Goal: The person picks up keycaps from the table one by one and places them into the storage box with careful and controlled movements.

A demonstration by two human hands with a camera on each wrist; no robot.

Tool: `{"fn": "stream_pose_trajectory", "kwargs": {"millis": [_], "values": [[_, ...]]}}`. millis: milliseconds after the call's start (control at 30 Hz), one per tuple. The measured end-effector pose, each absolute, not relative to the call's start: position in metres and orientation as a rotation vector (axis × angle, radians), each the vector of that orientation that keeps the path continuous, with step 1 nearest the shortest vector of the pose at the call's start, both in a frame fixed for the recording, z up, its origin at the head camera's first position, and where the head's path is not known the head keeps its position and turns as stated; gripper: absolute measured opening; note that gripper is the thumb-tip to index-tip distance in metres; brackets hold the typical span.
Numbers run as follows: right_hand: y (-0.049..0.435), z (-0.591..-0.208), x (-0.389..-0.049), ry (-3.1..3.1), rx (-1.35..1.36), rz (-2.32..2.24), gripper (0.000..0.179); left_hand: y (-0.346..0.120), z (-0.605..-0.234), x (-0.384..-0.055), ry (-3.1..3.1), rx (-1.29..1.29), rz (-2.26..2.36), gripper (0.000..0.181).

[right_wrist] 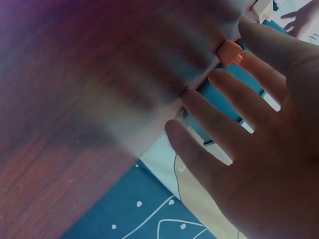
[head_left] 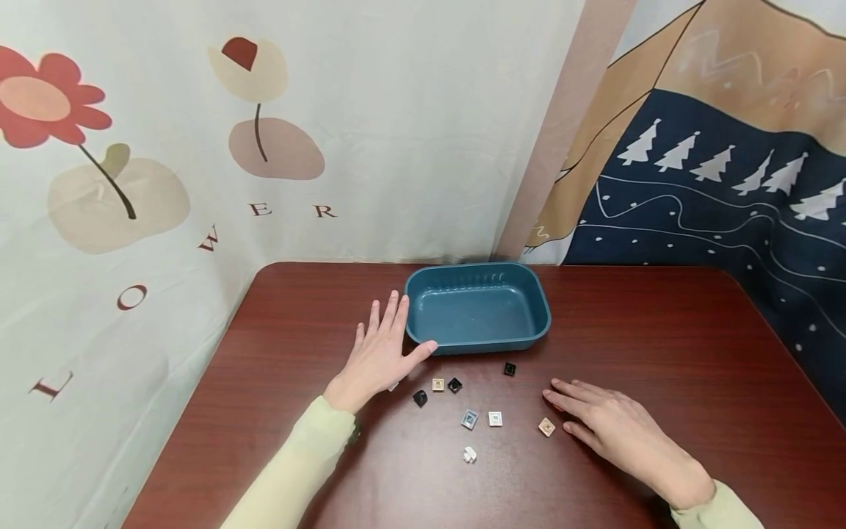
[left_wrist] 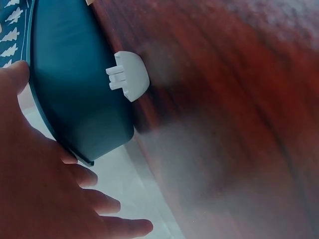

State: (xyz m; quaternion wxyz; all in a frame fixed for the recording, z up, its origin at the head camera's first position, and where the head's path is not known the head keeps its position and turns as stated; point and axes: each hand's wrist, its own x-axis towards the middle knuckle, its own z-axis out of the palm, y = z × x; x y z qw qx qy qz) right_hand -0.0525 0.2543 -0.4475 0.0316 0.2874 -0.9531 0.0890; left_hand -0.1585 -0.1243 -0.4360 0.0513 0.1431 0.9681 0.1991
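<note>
My left hand (head_left: 378, 354) spreads its fingers at the left side of a blue plastic basin (head_left: 476, 347), the thumb at its near left corner. Close by, a white keycap (left_wrist: 133, 77) with stem prongs appears in the left wrist view. My right hand (head_left: 617, 426) lies low over the table at the right, fingers extended, holding nothing. By its fingertips are a beige keycap (head_left: 546, 427) and an orange keycap (right_wrist: 229, 54), the latter mostly hidden by the fingers in the head view. Whether the right fingertips touch it I cannot tell.
Several loose keycaps lie in front of the basin, among them a black keycap (head_left: 510, 369), a grey-blue keycap (head_left: 469, 419) and a white keycap (head_left: 470, 455). All rest on a dark red wooden table (head_left: 634, 323). A printed curtain (head_left: 410, 147) hangs behind its far edge.
</note>
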Motion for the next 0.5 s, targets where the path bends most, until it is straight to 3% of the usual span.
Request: {"fn": "stream_pose_trajectory", "kwargs": {"millis": [500], "values": [[0.2569, -0.4573, -0.0559, -2.671, 0.934, 0.303, 0.037, -0.1232, -0.4339, -0.1579, 2.944, 0.445, 0.603, 0.105]]}}
